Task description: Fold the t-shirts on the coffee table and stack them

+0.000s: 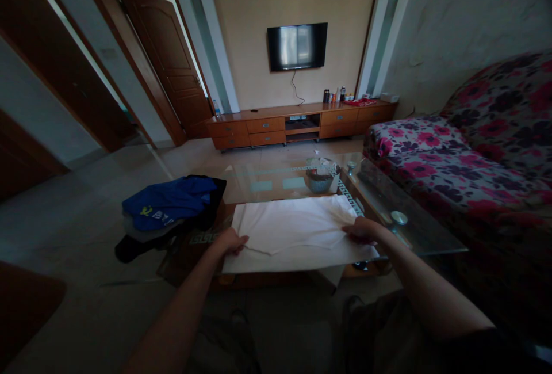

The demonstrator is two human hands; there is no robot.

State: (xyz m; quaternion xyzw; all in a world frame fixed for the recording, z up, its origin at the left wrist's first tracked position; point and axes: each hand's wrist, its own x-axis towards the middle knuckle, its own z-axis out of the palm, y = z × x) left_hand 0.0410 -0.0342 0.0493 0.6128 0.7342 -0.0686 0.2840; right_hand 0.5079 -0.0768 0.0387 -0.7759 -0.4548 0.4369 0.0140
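A white cloth garment [293,224], folded over on itself, lies across the near side of the glass coffee table [425,241]. Its upper layer ends in an uneven edge above the lower layer. My left hand [232,242] is closed on the left edge of the garment, fingers pinching the fabric. At the opposite edge, my right hand [361,231] grips the cloth, with some fingertips hidden by the hand itself. Left of the garment, a pile of clothes with a blue shirt [168,201] on top hangs partly over the table's side.
A small basket [319,181] holding white crumpled material stands toward the table's far side. To the right is a sofa with a flowered cover [457,155]. Beyond the table, a low wooden cabinet [267,126] runs beneath a wall television [297,46].
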